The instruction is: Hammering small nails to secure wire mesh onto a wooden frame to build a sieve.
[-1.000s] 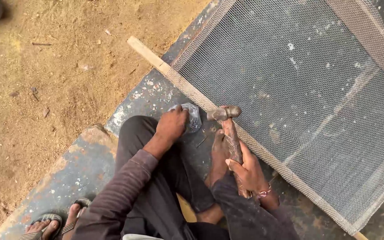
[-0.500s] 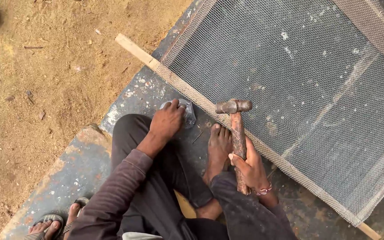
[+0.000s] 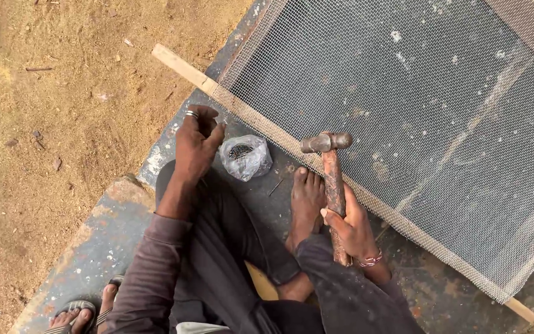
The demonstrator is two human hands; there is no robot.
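From my remote seat I see the right hand (image 3: 353, 226) wrapped around the wooden handle of a hammer (image 3: 332, 185), fingers curled tight on the lower part of the shaft, a thin bangle at the wrist. The hammer's long axis runs from six o'clock up to twelve, its rusty metal head crosswise at the top, sitting over the wooden strip (image 3: 261, 120) that edges the wire mesh (image 3: 415, 111). The left hand (image 3: 194, 145) rests near ten o'clock from the hammer head, a ring on one finger; its fingers (image 3: 208, 127) are drawn together at the tips, but I cannot tell whether they pinch anything. Just at three o'clock of that hand lies a small clear plastic bag (image 3: 245, 156) with dark small metal pieces inside, crumpled, on the grey painted slab (image 3: 94, 247). The left hand is the nearer one to the bag; the right is the nearer one to the strip. The strip is pale and slim, running diagonally from ten o'clock to four o'clock, with the mesh stretched grey and fine beyond it. A bare foot (image 3: 307, 198) is planted beside the handle, and sandy ground (image 3: 50, 111) spreads toward nine o'clock.
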